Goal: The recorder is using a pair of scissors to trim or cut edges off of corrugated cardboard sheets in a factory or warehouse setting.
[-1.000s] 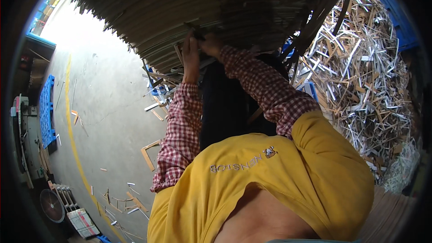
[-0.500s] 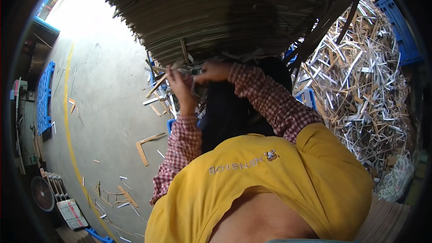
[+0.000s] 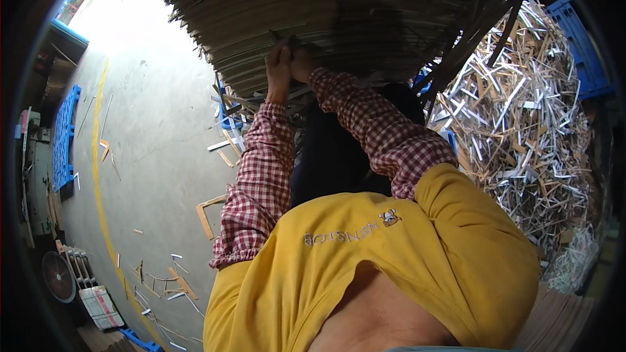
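At the lower edge of a tall stack of flat corrugated cardboard sheets (image 3: 313, 6), a person's two hands meet against the ribbed brown layers. The left hand (image 3: 279, 68) lies flat with fingers upright on the sheet edges; the right hand (image 3: 301, 64) presses just beside it, touching it. Whether either grip is closed on a sheet cannot be told, as shadow hides the fingertips. Both forearms wear red-and-white checked sleeves (image 3: 261, 176) over a yellow shirt (image 3: 391, 261). To the right, a loose heap of thin pale cardboard offcut strips (image 3: 521, 130) spills beside a blue plastic pallet (image 3: 583, 45). On the smooth grey concrete floor (image 3: 150, 130), a yellow painted line (image 3: 98, 176) curves past a second blue pallet (image 3: 64, 137) and scattered scraps.
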### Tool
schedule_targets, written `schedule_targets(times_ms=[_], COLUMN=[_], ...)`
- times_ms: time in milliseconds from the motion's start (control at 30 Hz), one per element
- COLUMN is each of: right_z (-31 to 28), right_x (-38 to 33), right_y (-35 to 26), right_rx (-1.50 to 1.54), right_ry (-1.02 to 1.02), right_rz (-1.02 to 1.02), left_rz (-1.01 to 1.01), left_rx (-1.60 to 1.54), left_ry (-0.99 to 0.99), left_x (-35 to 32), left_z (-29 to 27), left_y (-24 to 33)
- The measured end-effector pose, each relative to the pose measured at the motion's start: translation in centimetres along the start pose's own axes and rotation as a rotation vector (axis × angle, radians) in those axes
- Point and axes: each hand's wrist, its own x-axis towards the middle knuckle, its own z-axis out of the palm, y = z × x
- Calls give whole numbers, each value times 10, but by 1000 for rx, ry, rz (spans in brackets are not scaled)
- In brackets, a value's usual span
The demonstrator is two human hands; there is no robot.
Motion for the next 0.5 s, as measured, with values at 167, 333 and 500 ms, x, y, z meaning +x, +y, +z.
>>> schedule_targets(times_ms=[167,333,500], right_z=[17,18,16], right_x=[-48,-118,-51], right_y=[-31,-40,-30], right_rx=[93,78,-90], right_ry=[-175,-616,-818], right_rz=[138,163,19], left_rz=[-55,-263,-271], left_rx=[201,-122,-231], left_ry=[-49,295,497], left_x=[-29,-142,-105], left_z=[-40,-44,-80], left_y=[7,7,23])
